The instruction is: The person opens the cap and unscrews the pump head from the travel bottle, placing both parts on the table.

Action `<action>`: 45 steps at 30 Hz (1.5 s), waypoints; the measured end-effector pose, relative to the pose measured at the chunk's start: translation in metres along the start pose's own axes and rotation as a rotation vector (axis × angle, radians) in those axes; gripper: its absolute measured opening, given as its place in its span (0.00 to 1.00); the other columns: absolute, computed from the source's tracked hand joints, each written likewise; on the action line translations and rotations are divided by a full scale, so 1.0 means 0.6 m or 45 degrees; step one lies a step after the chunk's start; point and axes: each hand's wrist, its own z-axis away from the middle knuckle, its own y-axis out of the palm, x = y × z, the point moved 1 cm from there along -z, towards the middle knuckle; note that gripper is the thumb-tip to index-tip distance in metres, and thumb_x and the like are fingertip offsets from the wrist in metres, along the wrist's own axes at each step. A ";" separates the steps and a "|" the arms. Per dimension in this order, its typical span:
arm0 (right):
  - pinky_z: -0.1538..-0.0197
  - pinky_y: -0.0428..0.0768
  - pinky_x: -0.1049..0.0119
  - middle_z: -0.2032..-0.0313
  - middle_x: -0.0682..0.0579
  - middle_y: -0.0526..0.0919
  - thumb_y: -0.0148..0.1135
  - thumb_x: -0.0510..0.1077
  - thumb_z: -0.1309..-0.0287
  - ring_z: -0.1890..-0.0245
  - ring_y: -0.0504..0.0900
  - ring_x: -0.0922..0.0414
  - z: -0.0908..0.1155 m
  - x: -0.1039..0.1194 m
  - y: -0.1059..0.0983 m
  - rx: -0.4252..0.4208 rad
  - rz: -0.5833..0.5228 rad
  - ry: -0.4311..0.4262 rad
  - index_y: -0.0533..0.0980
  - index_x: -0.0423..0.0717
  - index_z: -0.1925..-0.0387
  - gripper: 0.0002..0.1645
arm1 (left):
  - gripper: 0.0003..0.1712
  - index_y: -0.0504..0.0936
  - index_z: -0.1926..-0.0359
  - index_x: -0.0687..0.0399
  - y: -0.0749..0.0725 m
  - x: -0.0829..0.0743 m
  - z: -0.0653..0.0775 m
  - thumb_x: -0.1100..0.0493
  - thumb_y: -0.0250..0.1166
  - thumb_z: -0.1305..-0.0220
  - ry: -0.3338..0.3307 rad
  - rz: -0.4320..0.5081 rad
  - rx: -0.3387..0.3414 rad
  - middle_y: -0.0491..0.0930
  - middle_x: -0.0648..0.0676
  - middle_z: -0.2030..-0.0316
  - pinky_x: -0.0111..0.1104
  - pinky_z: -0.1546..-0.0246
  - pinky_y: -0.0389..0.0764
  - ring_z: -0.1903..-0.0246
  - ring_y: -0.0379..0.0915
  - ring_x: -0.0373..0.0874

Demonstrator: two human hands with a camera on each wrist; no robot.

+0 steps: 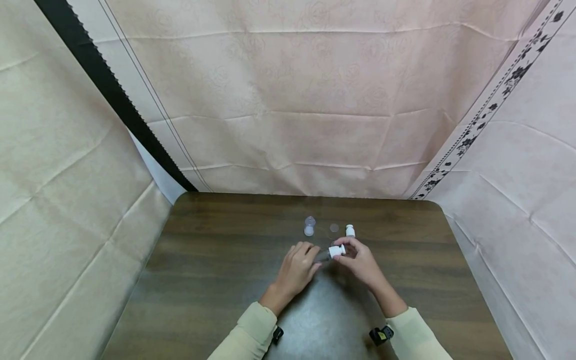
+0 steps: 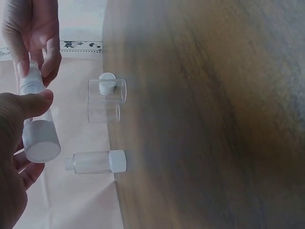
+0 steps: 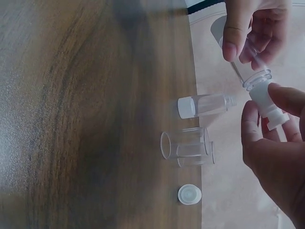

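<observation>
My left hand (image 1: 294,267) grips the clear body of a small bottle (image 3: 248,59) with a white base (image 2: 42,143). With thumb and fingers, my right hand (image 1: 361,262) holds a white pump top (image 3: 262,98) at the bottle's neck. The top meets the neck, but whether it is threaded on I cannot tell. Beyond the hands, a second clear bottle (image 3: 209,103) stands upright on its white base, its neck uncovered. Two clear plastic caps (image 3: 190,143) stand to its right, one partly in front of the other. Farther right is another white top piece (image 1: 350,230).
The wooden table (image 1: 211,260) has rounded far corners, and its far edge lies behind the small parts. Pale cloth (image 1: 297,100) hangs behind it and on both sides. A black band (image 1: 121,100) runs along the left cloth.
</observation>
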 end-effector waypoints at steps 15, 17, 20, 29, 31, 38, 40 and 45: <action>0.54 0.82 0.77 0.50 0.35 0.83 0.75 0.29 0.47 0.53 0.83 0.55 0.003 0.007 0.030 -0.199 -0.031 -0.084 0.75 0.37 0.45 0.28 | 0.23 0.85 0.52 0.55 0.003 -0.001 0.003 0.52 0.81 0.45 -0.059 0.038 0.022 0.82 0.51 0.59 0.37 0.60 0.81 0.60 0.79 0.44; 0.51 0.82 0.76 0.48 0.32 0.81 0.74 0.26 0.47 0.50 0.83 0.53 0.008 0.020 0.030 -0.213 -0.066 -0.078 0.72 0.33 0.44 0.29 | 0.23 0.85 0.52 0.56 0.004 -0.002 0.003 0.53 0.82 0.46 -0.075 0.049 0.027 0.82 0.51 0.59 0.37 0.60 0.82 0.60 0.79 0.44; 0.47 0.83 0.72 0.43 0.31 0.79 0.72 0.25 0.46 0.45 0.82 0.50 0.008 0.020 0.027 -0.256 -0.099 -0.080 0.71 0.31 0.43 0.30 | 0.23 0.85 0.52 0.56 0.004 -0.001 0.004 0.52 0.82 0.46 -0.098 0.044 0.049 0.82 0.52 0.60 0.35 0.60 0.83 0.61 0.79 0.43; 0.49 0.80 0.80 0.43 0.34 0.75 0.73 0.19 0.53 0.48 0.82 0.44 -0.002 -0.013 -0.002 -0.388 0.009 -0.336 0.77 0.27 0.45 0.30 | 0.23 0.85 0.52 0.57 0.003 0.009 0.007 0.52 0.81 0.45 -0.129 0.060 0.040 0.82 0.52 0.59 0.34 0.59 0.84 0.61 0.80 0.42; 0.49 0.79 0.81 0.43 0.35 0.74 0.73 0.20 0.52 0.48 0.83 0.42 -0.002 -0.020 -0.011 -0.390 0.113 -0.373 0.78 0.29 0.45 0.30 | 0.23 0.85 0.52 0.57 0.002 0.010 0.007 0.53 0.81 0.45 -0.131 0.072 0.033 0.82 0.52 0.59 0.34 0.59 0.84 0.61 0.80 0.42; 0.52 0.86 0.67 0.46 0.35 0.76 0.73 0.22 0.52 0.52 0.86 0.42 0.001 -0.041 -0.036 -0.368 0.433 -0.466 0.79 0.31 0.42 0.32 | 0.23 0.85 0.51 0.59 -0.002 0.017 0.007 0.54 0.81 0.44 -0.166 0.084 0.042 0.83 0.53 0.57 0.33 0.59 0.85 0.60 0.81 0.42; 0.52 0.86 0.61 0.47 0.35 0.77 0.73 0.22 0.52 0.53 0.86 0.41 0.001 -0.047 -0.040 -0.345 0.470 -0.456 0.78 0.30 0.42 0.33 | 0.23 0.85 0.51 0.59 -0.002 0.018 0.008 0.53 0.80 0.43 -0.176 0.082 0.052 0.83 0.53 0.57 0.33 0.59 0.85 0.60 0.81 0.42; 0.51 0.86 0.53 0.50 0.35 0.80 0.73 0.23 0.50 0.51 0.86 0.38 -0.002 -0.057 -0.047 -0.289 0.509 -0.328 0.75 0.30 0.44 0.30 | 0.23 0.84 0.50 0.60 -0.003 0.021 0.009 0.53 0.79 0.41 -0.195 0.082 0.070 0.83 0.53 0.56 0.33 0.59 0.85 0.60 0.81 0.42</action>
